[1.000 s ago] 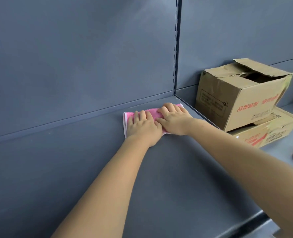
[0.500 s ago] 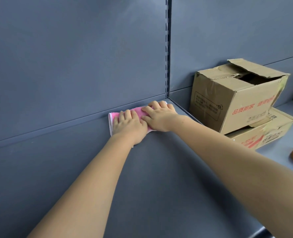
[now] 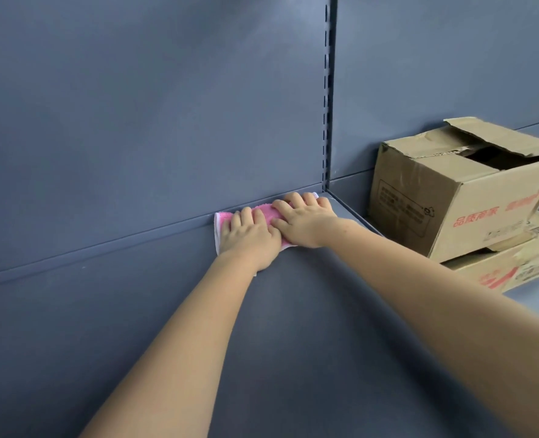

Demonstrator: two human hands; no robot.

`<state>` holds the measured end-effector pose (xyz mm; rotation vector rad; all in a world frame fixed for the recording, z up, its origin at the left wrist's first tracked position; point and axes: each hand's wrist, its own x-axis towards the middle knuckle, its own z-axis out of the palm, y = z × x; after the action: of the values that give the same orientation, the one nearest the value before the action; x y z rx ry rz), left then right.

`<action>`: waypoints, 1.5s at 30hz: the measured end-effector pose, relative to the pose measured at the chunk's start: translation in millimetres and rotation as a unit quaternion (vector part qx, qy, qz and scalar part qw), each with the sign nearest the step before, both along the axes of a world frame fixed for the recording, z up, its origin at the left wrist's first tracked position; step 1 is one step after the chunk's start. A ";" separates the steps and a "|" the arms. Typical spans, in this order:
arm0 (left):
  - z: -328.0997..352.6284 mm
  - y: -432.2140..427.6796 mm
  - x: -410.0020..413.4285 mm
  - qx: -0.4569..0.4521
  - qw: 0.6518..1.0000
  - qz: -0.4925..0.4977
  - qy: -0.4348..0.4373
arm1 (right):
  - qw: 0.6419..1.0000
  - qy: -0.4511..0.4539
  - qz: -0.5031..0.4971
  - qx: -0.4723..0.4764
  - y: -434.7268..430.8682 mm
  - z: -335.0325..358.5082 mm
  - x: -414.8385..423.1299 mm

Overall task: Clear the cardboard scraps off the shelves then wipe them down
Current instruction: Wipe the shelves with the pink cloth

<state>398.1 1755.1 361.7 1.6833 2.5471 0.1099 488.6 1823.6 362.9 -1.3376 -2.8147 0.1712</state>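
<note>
Currently: wiping step. Both hands lie flat on the pink cloth (image 3: 263, 213), fingers straight, pressing down and not gripping. The left hand (image 3: 249, 238) covers the cloth's left half and the right hand (image 3: 302, 222) its right half, the two touching at the thumb side. The cloth sits at the rear of the shelf (image 3: 293, 327), against the seam with the back panel (image 3: 151, 121), its right end just beside the slotted upright (image 3: 326, 90).

No scraps visible on this shelf, so clearing here looks done. Judged next move: draw the cloth along the rear seam or forward under even pressure, keeping it flat so it does not bunch. Whether the near part of the shelf is already wiped, cannot tell.

Surface: smooth matte blue-grey metal; the cloth should slide easily. Surroundings: matching panels behind. The neighbouring bay to the right holds an open cardboard box (image 3: 451, 200) stacked on a flatter box (image 3: 514, 267), both with red print. These probably need shifting before that bay is wiped.
</note>
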 end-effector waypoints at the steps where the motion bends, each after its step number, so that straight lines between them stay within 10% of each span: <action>1: -0.4 -0.8 -0.6 0.000 1.000 0.001 -0.002 | 1.000 0.001 -0.001 0.000 -1.2 0.6 0.1; 45: 1.9 -278.4 -35.4 -0.007 0.999 0.047 -0.018 | 0.998 0.006 0.070 -0.002 -268.3 3.6 -36.8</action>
<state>362.7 1476.7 363.6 1.5418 2.5952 0.1266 451.8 1555.4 366.6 -1.1354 -2.9000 0.1874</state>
